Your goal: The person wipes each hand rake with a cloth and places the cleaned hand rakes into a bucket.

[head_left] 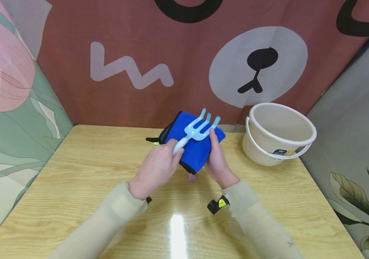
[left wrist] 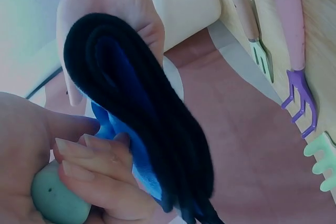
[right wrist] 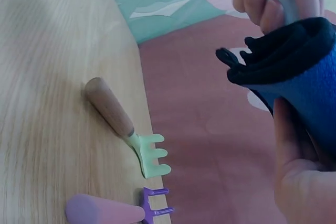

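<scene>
The left hand (head_left: 155,165) grips the fork (head_left: 196,133) by its handle (head_left: 179,145); the right hand (head_left: 218,163) holds the folded cloth (head_left: 193,154) — all mid-frame. From the left hand the fork slants toward the upper right, over the cloth — whether touching, I can't tell. The bucket (head_left: 251,150) stands at frame right, nearer the right hand.

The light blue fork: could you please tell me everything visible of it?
The light blue fork has a glossy, plastic-looking head with three bent tines and a smooth, paler handle, its rounded end bearing a small dark spot. The left hand grips the handle; the tines point forward and rightward. The head lies over the blue cloth; the right hand's thumb seems to touch the head.
</scene>
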A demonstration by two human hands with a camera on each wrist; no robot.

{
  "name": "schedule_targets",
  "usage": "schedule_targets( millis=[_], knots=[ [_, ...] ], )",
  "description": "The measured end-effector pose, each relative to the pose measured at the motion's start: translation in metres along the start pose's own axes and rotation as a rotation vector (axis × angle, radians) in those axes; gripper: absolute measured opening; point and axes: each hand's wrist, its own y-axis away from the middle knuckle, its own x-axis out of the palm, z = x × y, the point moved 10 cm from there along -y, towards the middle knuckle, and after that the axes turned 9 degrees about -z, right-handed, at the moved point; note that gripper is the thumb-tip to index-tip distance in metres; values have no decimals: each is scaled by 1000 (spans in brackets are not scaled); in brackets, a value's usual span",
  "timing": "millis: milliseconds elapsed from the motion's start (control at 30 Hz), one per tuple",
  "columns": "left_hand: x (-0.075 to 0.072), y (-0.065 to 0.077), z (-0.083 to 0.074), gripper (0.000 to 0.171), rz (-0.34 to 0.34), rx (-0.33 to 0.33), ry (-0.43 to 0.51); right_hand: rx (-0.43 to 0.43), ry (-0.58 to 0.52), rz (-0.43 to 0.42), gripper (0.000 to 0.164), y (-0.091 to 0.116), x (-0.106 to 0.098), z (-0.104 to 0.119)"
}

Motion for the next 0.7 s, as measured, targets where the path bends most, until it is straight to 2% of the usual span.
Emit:
schedule_targets(
  millis=[267, 500, 700],
  knots=[
    [-2, -3, 1, 28, 5, -18, -9, -16, 91, 115, 84, 10, 20, -8],
    [-2, -3, 3, 29, 21, -29, -4, -29, 75, 88, 79, 8, 20, -3],
    [-2, -2, 2, 27, 30, -31, -7, -27, 18, 40, 73, 4, 15, 0]
  ],
)
